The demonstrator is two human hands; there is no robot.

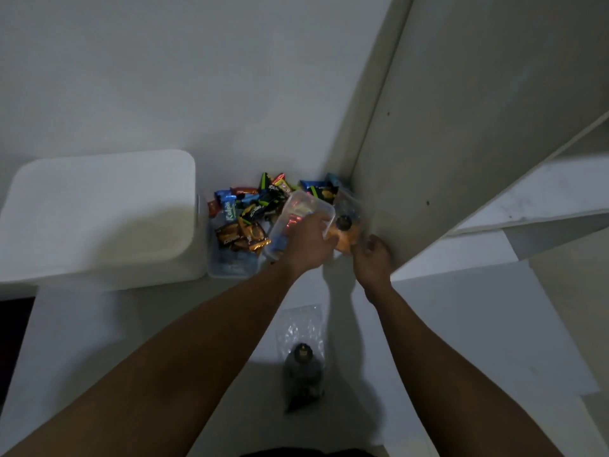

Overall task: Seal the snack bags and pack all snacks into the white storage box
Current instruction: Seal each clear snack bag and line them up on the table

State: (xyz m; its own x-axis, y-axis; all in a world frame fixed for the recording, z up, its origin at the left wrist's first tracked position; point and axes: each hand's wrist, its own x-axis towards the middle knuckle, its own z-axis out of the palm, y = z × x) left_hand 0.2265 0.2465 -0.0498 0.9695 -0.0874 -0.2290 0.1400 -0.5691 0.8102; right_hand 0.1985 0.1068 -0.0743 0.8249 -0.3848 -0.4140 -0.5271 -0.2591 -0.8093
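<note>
A white worktop (131,324) runs into a wall corner, and a lidded white storage box (99,219) sits on its left side. Just beside the box are a clear tub (230,267) and a heap of wrapped snacks (250,206). Nearer me, well apart from them, a clear bag (303,367) with dark contents lies flat.

1. The left hand (308,244) covers the near corner of the clear container (298,214) and part of the orange snack bag (346,242).
2. Whether the right hand (372,258) grips that bag cannot be told.
3. The clear bag (303,371) holds dark, unidentifiable contents.
4. Both forearms run off the bottom edge.
</note>
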